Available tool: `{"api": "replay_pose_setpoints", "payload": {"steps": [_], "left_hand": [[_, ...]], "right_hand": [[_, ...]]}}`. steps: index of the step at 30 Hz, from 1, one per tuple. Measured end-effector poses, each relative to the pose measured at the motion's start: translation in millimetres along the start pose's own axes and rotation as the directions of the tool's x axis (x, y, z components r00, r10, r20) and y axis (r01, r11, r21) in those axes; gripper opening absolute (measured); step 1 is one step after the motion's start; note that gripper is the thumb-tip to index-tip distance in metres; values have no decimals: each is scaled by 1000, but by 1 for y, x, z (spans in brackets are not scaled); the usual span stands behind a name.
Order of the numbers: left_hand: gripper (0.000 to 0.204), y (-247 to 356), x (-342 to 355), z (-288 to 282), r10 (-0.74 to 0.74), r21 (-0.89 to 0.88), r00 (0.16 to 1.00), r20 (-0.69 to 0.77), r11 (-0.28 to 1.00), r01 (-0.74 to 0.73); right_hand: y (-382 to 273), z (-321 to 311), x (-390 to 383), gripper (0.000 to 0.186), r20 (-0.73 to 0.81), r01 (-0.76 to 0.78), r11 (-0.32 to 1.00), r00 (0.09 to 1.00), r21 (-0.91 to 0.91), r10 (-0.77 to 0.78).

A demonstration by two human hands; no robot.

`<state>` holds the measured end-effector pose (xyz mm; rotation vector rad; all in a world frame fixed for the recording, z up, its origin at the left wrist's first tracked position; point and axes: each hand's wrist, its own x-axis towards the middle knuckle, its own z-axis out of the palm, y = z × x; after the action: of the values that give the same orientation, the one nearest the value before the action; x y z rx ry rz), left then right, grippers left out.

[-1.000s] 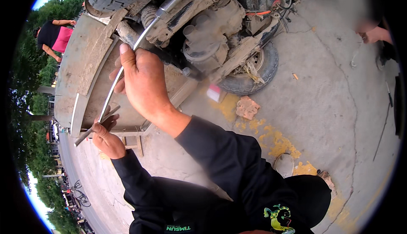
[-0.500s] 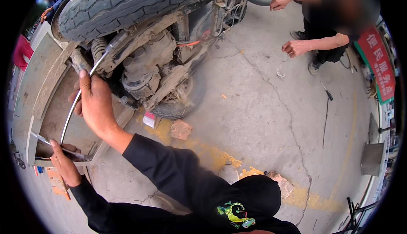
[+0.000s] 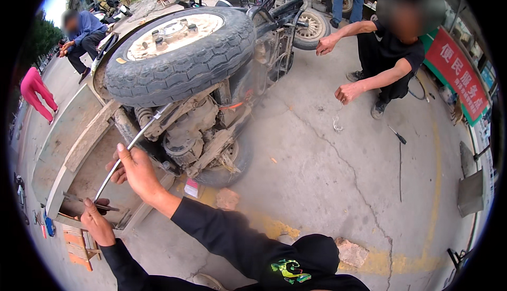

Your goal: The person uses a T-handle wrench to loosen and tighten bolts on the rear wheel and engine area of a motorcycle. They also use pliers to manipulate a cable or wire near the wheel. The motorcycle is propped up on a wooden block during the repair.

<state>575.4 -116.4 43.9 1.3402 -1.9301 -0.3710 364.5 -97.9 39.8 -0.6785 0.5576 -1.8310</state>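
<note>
A muddy three-wheeled vehicle lies tipped over, its rear wheel [image 3: 179,67] up and its grimy underside [image 3: 187,132] facing me. A long silver socket wrench [image 3: 142,132] with a crossbar reaches into the frame beneath that wheel; whether its socket [image 3: 158,114] sits on a fastener I cannot tell. My right hand [image 3: 137,172] is closed round the shaft partway down, thumb along it. Below it, my left hand [image 3: 96,222] grips the wrench's handle end at the crossbar, over the open metal body [image 3: 84,132].
A co-worker [image 3: 391,53] squats at right, thin strands under one hand. Others stand or sit behind. On the concrete lie a screwdriver [image 3: 397,135], a rod [image 3: 400,172], brick pieces [image 3: 351,251] and a red-and-white packet [image 3: 191,187]. A wooden stool [image 3: 78,243] is at lower left.
My view has swung up and rightward, revealing the whole upper wheel and the squatting co-worker. Both hands remain on the wrench, now lower in the picture.
</note>
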Motion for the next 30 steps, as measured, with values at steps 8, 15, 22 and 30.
{"api": "replay_pose_setpoints", "payload": {"steps": [8, 15, 22, 30], "left_hand": [[34, 28, -13, 13, -8, -201, 980, -197, 979, -32], [69, 27, -8, 3, -292, -720, 930, 225, 593, 361], [39, 27, -12, 19, -5, -302, 941, -338, 948, -103], [57, 27, -9, 10, -367, -566, 920, 136, 733, 377]], "right_hand": [[-5, 2, 3, 42, -110, 22, 1000, 994, 20, -20], [-9, 12, -2, 42, -87, 6, 1000, 996, -25, -8], [-15, -9, 7, 43, -126, 26, 996, 991, -87, -37], [-18, -10, -1, 45, -132, 63, 995, 989, -75, -73]]}}
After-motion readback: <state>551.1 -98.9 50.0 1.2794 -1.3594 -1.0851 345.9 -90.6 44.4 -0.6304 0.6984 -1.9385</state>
